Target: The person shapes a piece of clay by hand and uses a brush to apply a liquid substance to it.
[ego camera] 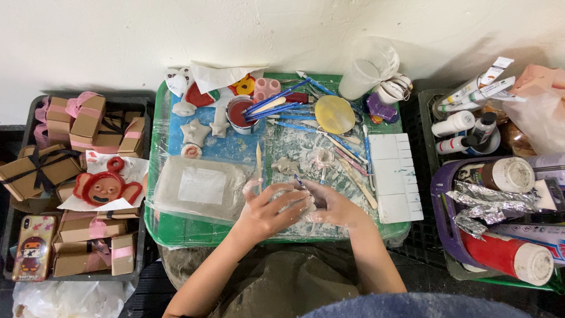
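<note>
Two clay-dusted hands close around a small lump of pale clay [296,203] over a green tray [176,232] wrapped in clear plastic. The left hand [268,209] cups the lump from one side, its fingers [294,206] curled over the top; the right hand [332,206] presses in from the other, fingers [309,191] bent and touching the clay. Both hands are partly closed on the same piece, which sits between the palms and is largely hidden by them, so its exact shape cannot be told

The step in hand appears to be shaping or pinching the lump by hand. The next move would seem to call for steady, even pressure from both sets of fingertips, with the piece kept low over the tray

What shows of the clay is whitish-grey, soft-looking and smeared, matching the residue coating the skin. Just beyond the fingertips lie a small grey cut-out figure [285,166] and a little clay ring [322,158]; a thin wooden stick [258,159] stands just past the left fingers. Beside the left hand rests a wrapped grey clay block [200,187]. Farther from the fingers are a red paint pot [238,115] holding blue tools, a yellow disc [334,114] and a white palette [395,176]
</note>
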